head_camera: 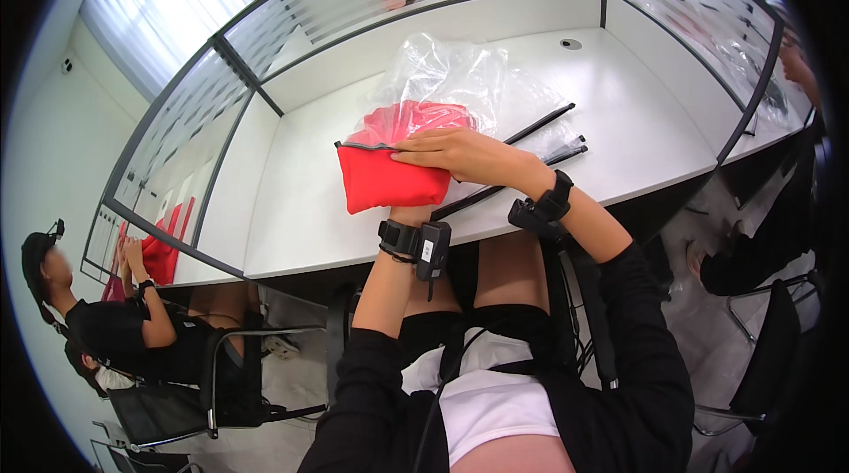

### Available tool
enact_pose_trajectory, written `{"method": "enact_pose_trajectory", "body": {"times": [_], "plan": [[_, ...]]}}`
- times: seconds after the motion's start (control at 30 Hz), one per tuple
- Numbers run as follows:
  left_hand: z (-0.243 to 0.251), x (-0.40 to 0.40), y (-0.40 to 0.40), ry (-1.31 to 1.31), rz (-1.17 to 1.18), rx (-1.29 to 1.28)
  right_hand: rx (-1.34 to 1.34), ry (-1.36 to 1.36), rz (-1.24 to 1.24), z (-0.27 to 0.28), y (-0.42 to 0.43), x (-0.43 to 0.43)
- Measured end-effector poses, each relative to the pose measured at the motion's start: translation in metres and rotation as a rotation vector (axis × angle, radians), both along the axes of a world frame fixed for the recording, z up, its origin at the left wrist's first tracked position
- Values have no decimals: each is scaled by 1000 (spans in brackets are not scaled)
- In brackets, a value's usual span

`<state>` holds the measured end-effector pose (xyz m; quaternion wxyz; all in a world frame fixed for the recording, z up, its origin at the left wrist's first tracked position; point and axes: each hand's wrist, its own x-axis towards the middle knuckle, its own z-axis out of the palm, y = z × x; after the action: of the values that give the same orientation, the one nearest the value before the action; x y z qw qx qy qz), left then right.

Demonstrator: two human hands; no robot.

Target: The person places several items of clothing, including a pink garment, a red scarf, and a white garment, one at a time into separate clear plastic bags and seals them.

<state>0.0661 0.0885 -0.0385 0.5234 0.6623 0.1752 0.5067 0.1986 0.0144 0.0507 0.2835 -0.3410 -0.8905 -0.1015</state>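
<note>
A red fabric pouch with a grey zipper along its upper edge is in front of me, above the white desk. My right hand lies across the pouch's right side, fingers extended together along the zipper. From below, my left wrist runs under the pouch, which hides my left hand. Just behind, more red fabric shows through a crumpled clear plastic bag. Long black strips lie to the right, partly beneath my right hand and forearm, with clear plastic between them.
The white desk has low partitions with dark frames on its left, back and right. A cable grommet sits at the back right. At left, a seated person handles red fabric. Other people are behind the back partition and at right.
</note>
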Motion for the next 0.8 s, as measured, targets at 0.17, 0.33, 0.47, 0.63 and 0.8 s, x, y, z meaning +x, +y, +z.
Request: {"method": "enact_pose_trajectory", "body": {"times": [0.17,0.33,0.47,0.63,0.8], "plan": [[22,0,-17,-338,-275,-408,84,-23,92,3,5,-6],[24,5,-21,-344,-267,-407,133,-230,-272,16,23,-27],[23,8,-25,-326,-266,-399,66,-331,-206,27,42,-43],[27,4,-24,-310,-256,-398,108,-245,34,21,28,-62],[30,8,-20,-313,-269,-402,120,-153,174,22,-23,-48]]}}
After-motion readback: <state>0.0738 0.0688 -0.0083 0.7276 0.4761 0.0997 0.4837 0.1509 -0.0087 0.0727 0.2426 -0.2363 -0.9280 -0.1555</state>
